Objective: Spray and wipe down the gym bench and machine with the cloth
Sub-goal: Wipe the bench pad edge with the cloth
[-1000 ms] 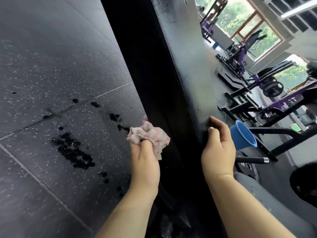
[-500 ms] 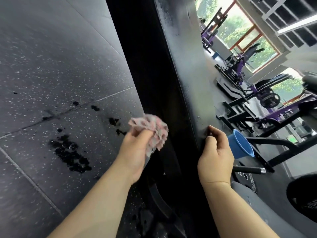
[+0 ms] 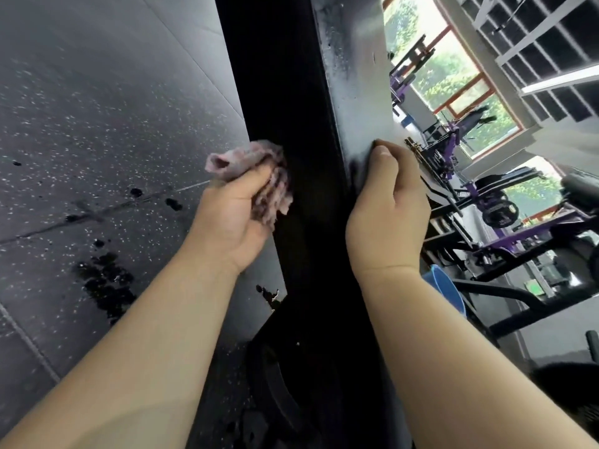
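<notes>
A tall black machine beam (image 3: 285,92) runs up the middle of the head view, with a wet, shiny grey face (image 3: 356,76) on its right side. My left hand (image 3: 233,218) grips a bunched pink cloth (image 3: 256,166) and holds it against the beam's dark left side. My right hand (image 3: 389,209) is on the beam's right edge, fingers curled round it and thumb on the grey face. No spray bottle is in view.
Speckled black rubber floor tiles (image 3: 97,124) lie to the left, with dark wet spots (image 3: 103,283). A blue bucket (image 3: 444,293) sits behind my right wrist. Purple and black gym machines (image 3: 505,202) and windows (image 3: 453,69) fill the right side.
My left hand has carried the cloth up and right until it meets the beam's left side. My right hand has slid higher along the beam's edge. The view has moved closer.
</notes>
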`<state>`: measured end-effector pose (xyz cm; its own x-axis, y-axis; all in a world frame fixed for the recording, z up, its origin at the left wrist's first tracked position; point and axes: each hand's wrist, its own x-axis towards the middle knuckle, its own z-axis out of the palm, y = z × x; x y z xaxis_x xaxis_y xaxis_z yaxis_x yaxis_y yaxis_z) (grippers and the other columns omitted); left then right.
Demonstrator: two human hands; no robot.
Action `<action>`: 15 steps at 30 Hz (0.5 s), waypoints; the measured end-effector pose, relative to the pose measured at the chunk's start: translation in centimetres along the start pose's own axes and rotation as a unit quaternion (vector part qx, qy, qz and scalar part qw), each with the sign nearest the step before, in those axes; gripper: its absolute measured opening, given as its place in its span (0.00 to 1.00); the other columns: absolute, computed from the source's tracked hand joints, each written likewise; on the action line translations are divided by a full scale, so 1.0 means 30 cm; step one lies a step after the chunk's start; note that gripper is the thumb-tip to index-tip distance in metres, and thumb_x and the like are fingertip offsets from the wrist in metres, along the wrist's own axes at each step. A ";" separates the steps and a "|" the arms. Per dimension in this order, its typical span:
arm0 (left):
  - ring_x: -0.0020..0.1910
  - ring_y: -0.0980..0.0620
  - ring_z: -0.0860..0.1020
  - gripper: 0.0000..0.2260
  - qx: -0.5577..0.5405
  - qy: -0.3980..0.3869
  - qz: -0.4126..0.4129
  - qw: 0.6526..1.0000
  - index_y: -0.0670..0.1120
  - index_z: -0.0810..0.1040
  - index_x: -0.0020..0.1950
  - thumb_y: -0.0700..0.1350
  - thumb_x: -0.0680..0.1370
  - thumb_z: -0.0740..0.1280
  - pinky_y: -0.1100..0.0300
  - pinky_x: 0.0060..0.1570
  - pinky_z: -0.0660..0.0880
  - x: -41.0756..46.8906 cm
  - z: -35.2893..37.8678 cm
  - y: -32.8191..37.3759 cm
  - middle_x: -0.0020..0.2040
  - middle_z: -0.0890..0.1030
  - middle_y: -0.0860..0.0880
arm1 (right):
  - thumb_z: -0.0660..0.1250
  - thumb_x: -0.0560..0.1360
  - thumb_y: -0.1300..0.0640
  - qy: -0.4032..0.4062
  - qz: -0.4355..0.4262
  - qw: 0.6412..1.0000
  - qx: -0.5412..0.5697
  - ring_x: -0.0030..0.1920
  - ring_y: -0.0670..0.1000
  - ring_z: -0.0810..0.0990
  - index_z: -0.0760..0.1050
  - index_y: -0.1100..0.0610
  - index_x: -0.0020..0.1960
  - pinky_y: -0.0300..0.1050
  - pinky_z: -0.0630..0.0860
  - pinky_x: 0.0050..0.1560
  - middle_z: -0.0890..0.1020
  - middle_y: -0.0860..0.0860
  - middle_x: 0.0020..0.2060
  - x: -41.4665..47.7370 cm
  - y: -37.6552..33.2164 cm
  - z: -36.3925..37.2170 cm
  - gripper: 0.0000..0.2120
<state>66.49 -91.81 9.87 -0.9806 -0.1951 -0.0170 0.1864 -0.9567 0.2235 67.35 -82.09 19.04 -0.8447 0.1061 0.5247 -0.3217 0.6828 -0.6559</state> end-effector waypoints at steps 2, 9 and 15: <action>0.35 0.56 0.82 0.07 0.007 -0.016 0.011 1.000 0.47 0.83 0.40 0.38 0.70 0.66 0.64 0.37 0.78 0.016 0.010 0.009 0.35 0.83 0.50 | 0.56 0.74 0.44 0.002 -0.012 1.000 -0.005 0.47 0.36 0.76 0.77 0.50 0.54 0.30 0.70 0.49 0.81 0.42 0.45 -0.001 0.003 0.007 0.17; 0.36 0.56 0.81 0.04 0.150 -0.009 -0.095 0.984 0.43 0.79 0.44 0.38 0.69 0.69 0.65 0.37 0.76 -0.115 -0.083 -0.092 0.34 0.83 0.51 | 0.56 0.73 0.44 0.010 -0.004 1.000 -0.026 0.53 0.46 0.77 0.78 0.51 0.56 0.42 0.73 0.56 0.81 0.44 0.48 -0.001 0.001 0.007 0.19; 0.38 0.51 0.83 0.07 0.183 -0.037 -0.115 0.976 0.40 0.82 0.42 0.32 0.76 0.66 0.63 0.38 0.79 -0.161 -0.087 -0.085 0.37 0.84 0.44 | 0.56 0.72 0.44 0.017 0.009 0.999 -0.033 0.55 0.47 0.78 0.78 0.49 0.56 0.43 0.73 0.57 0.81 0.43 0.49 -0.016 -0.012 0.009 0.19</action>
<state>70.89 -88.98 6.85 -0.9982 0.0452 -0.0400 -0.0598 -0.8299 0.5547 67.77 -82.57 18.86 -0.8344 0.1430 0.5324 -0.2770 0.7261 -0.6293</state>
